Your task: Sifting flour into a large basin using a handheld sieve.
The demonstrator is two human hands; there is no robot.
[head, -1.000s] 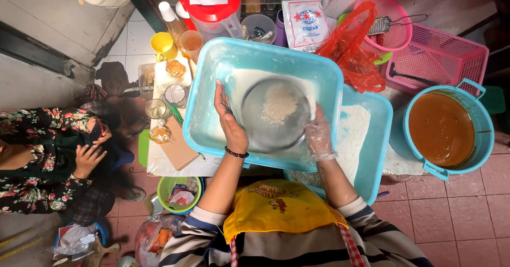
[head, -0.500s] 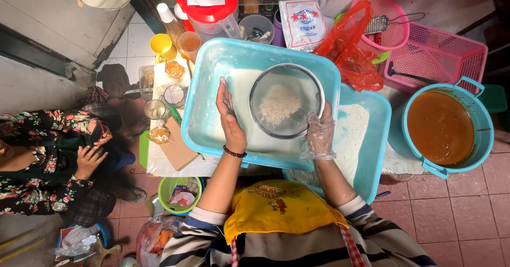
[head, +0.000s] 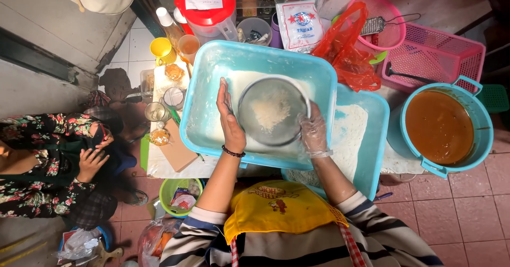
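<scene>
Two hands — left hand bare, right hand gloved, on sieve, over blue tub

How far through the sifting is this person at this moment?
Done: white flour already lies in the blue tub. In hand: the right hand, in a clear glove, holds the round sieve; the flat left hand is at its side. Left: a clump inside the sieve.

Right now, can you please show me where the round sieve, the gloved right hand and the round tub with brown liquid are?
round sieve (head: 272, 112), head view, on the mesh with white flour.
gloved right hand (head: 314, 134), head view, on the back of the hand.
round tub with brown liquid (head: 479, 151), head view, on the right rim.
</scene>
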